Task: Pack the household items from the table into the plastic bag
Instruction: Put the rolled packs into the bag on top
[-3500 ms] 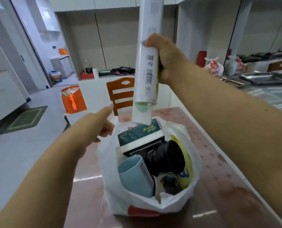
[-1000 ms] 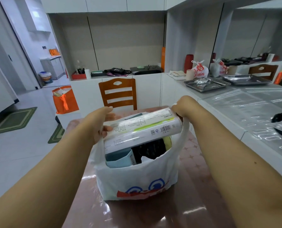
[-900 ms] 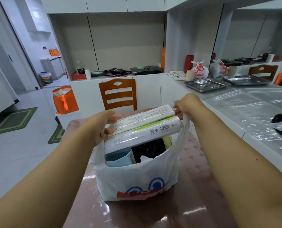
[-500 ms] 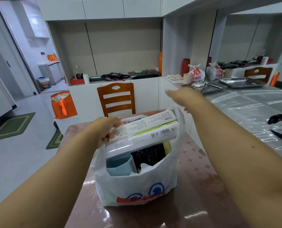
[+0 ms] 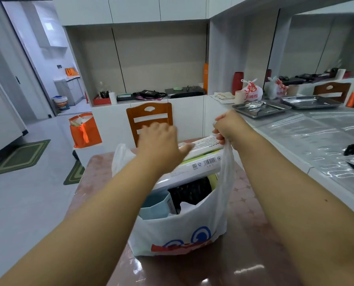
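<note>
Right grip [image 5: 230, 129] is curled tight round the bag's right handle [image 5: 226, 162], pinching the thin film and pulling it up into a taut strip at about 1 o'clock from the bag's mouth. That forearm runs in from 4 o'clock, bare, wrist bent slightly down. Left grip [image 5: 161, 141] hangs just above the packed items with fingers loosely spread and blurred, holding nothing; whether it touches the upper box I cannot tell. Its forearm crosses in from 7 o'clock over the bag's near left side.

The plastic bag [image 5: 178, 230] is white, soft and crinkled, with blue cartoon eyes and a red mouth printed on its near face. It stands on the bench [image 5: 254, 254], well filled. Across its top lie two long white cartons [image 5: 201, 159], slanting up toward 2 o'clock, the lower one with a green stripe and a barcode. Beneath them show a pale blue carton [image 5: 155, 207] at the left and a black ribbed thing [image 5: 190, 190] beside it. The bag's left handle [image 5: 120, 155] flops loose at 10 o'clock.

The bench has a glossy pink-brown top with faint star marks and glare streaks. Beyond it at 12 o'clock stands a wooden chair [image 5: 149, 118]. An orange tote [image 5: 85, 130] sits on the pale tiled floor at 10 o'clock, with green mats [image 5: 19, 157] nearby. At 2 o'clock a grey counter [image 5: 316, 137] under clear film carries steel trays [image 5: 260, 109] and a tied white bag [image 5: 251, 91]. White cabinets line the walls.
</note>
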Tool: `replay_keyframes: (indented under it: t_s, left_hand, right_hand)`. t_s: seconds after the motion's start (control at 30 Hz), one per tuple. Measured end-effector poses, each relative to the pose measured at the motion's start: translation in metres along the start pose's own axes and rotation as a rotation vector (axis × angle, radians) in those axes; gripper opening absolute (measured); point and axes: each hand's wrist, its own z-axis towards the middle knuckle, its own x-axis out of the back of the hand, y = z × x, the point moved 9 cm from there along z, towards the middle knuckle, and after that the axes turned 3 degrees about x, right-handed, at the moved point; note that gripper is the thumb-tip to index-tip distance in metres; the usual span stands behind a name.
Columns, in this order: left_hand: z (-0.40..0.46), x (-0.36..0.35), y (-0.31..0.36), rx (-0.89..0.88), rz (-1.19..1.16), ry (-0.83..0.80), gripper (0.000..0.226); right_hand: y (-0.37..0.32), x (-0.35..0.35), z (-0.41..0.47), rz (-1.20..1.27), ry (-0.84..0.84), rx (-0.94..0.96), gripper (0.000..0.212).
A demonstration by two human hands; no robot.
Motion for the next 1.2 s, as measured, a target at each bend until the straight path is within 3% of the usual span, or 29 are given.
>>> replay_keyframes:
  t_s: [0.07, 0.13, 0.3, 0.5, 0.67, 0.73, 0.83, 0.93, 1.0, 1.07, 1.13, 1.2]
  left_hand:
    - [0.000, -0.038, 0.027, -0.139, -0.164, -0.223, 0.077]
    - [0.002, -0.067, 0.035, -0.202, -0.142, -0.335, 0.079]
    - [-0.001, -0.096, 0.032, -0.280, -0.011, -0.329, 0.075]
    - [0.002, -0.105, 0.022, -0.260, -0.057, -0.320, 0.053]
    - [0.000, -0.081, 0.016, -0.222, -0.134, -0.225, 0.051]
    - [-0.002, -0.048, -0.006, -0.097, -0.111, -0.024, 0.048]
    - [-0.020, 0.011, -0.072, 0.314, 0.017, 0.284, 0.049]
    - [-0.048, 0.023, -0.138, 0.731, 0.014, 0.145, 0.065]
    - [-0.049, 0.002, -0.158, 0.830, -0.197, -0.017, 0.054]
    - [-0.043, -0.020, -0.165, 0.919, -0.680, -0.064, 0.044]
    - [-0.032, -0.025, -0.163, 0.933, -1.123, 0.050, 0.043]
    - [-0.019, -0.010, -0.160, 0.859, -1.173, 0.166, 0.043]
  right_hand:
    - [0.005, 0.001, -0.009, 0.150, -0.002, -0.090, 0.010]
    - [0.007, 0.005, -0.012, 0.314, 0.002, -0.097, 0.014]
    - [-0.008, 0.008, -0.015, 0.577, -0.020, -0.062, 0.040]
    - [-0.028, -0.017, -0.030, 0.438, -0.119, 0.025, 0.037]
    - [-0.031, -0.016, -0.030, 0.330, -0.144, 0.062, 0.041]
    - [-0.033, -0.018, -0.030, 0.305, -0.140, 0.064, 0.040]
    - [-0.034, -0.020, -0.030, 0.298, -0.120, 0.049, 0.040]
    - [-0.035, -0.022, -0.029, 0.309, -0.107, 0.045, 0.039]
    - [-0.034, -0.022, -0.028, 0.323, -0.098, 0.045, 0.040]
    - [-0.034, -0.023, -0.028, 0.345, -0.096, 0.048, 0.041]
    - [-0.035, -0.021, -0.029, 0.387, -0.084, 0.062, 0.043]
    - [-0.043, -0.015, -0.027, 0.454, -0.060, 0.092, 0.045]
